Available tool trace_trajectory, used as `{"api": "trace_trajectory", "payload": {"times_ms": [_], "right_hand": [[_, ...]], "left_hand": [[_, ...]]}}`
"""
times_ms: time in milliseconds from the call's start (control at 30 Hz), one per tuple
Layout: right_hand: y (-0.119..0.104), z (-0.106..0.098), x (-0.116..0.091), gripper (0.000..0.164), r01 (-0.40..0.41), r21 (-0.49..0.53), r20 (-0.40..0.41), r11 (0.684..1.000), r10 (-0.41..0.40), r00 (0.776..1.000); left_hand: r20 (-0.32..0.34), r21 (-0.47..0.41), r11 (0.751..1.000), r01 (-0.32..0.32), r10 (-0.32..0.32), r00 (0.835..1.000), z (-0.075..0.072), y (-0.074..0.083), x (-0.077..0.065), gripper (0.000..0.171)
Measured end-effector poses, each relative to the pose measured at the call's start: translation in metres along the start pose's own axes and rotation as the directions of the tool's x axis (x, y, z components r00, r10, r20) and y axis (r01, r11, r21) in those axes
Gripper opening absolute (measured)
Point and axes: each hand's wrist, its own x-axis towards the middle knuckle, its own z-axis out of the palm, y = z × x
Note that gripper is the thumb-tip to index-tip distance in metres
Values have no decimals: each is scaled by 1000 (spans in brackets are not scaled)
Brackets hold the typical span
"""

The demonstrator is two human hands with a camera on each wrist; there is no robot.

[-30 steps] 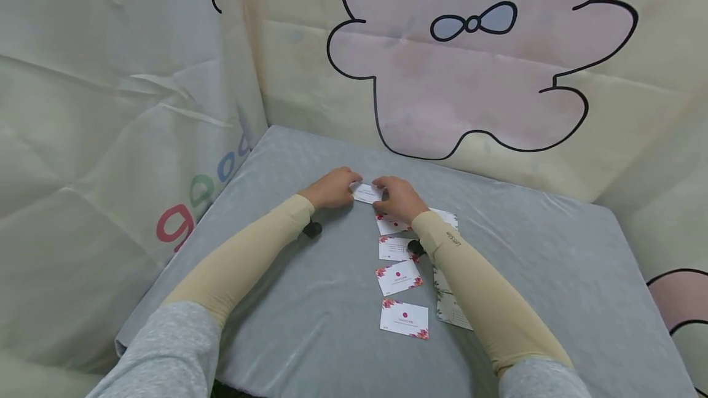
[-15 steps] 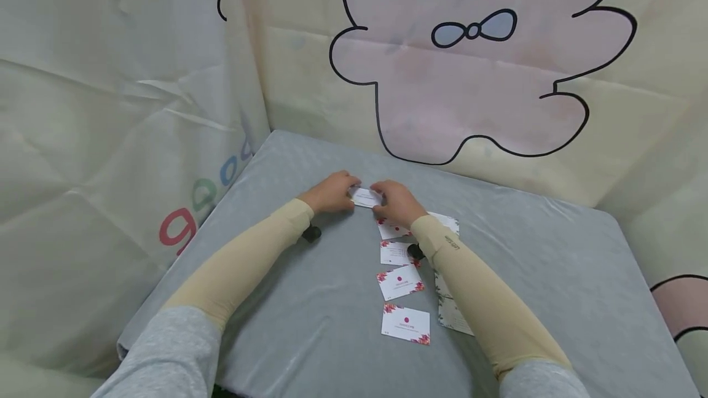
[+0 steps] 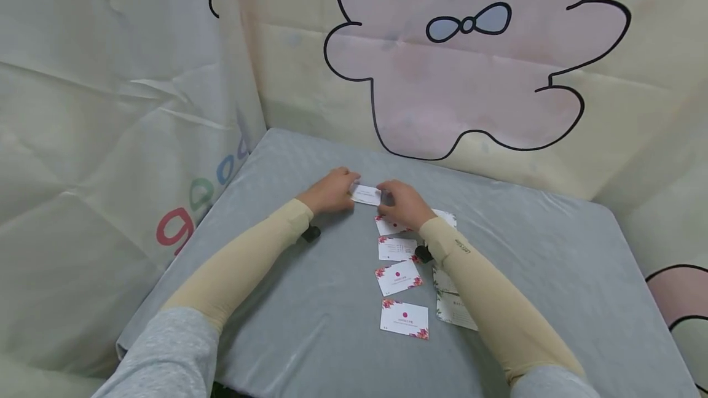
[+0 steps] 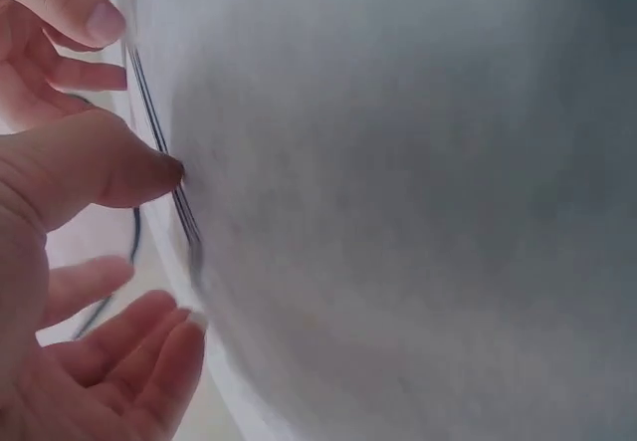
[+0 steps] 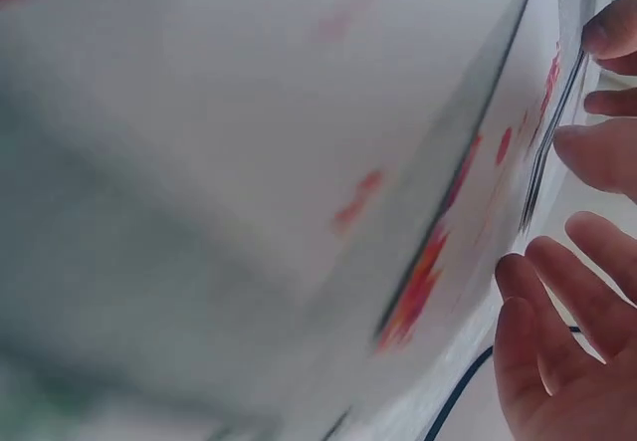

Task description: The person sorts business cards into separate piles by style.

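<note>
In the head view a small stack of white cards lies toward the back of the table, between both hands. The left hand grips its left end; in the left wrist view the left thumb presses against the layered edge of the stack. At the right end, the right hand holds the corners between thumb and forefinger. In the right wrist view its thumb meets the stack's near edge, with the other fingers loosely bent at the far side.
Several white cards with red flowers run in a column toward the front, the farthest partly under the right hand. Cards with green leaves lie to their right, partly hidden by the right sleeve. Grey cloth covers the table; printed curtains hang behind.
The right hand has shifted slightly to the right, so more of the stack's right end shows. The left hand stays at its end, and the cards on the table lie as before.
</note>
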Motion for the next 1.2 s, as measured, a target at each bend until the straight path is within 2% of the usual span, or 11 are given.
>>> {"api": "trace_trajectory", "payload": {"times_ms": [100,167,300,367,467,567,667,933,1200], "right_hand": [[11,-5,-16,56,-8,2,-3,1000,8,1000],[19,-7,-26,55,-3,-16,-9,1000,3,1000],[30,-11,-44,53,27,-57,-17,998,-28,999],[33,-12,-52,53,29,-70,-16,997,-30,999],[37,-12,-61,54,34,-69,-15,997,-35,999],[39,-13,-67,54,38,-60,-17,997,-39,999],[42,-16,-73,53,30,-59,-19,998,-31,999],[43,-19,-75,53,29,-75,-28,997,-31,999],[46,-20,-74,55,69,-78,-2,995,-69,998]], "left_hand": [[-38,5,999,-40,40,998,5,15,-7,71],[-57,-9,995,-94,94,994,11,27,-13,65],[-49,-14,980,-198,197,979,20,50,-23,56],[-35,-2,977,-214,214,976,24,59,-26,56],[-26,14,980,-197,198,980,30,69,-27,57],[-26,9,987,-159,159,987,32,74,-26,56],[-25,-18,989,-147,147,989,32,77,-24,53],[-10,-43,985,-166,166,986,26,75,-20,47],[3,-16,979,-204,204,979,24,76,-18,51]]}}
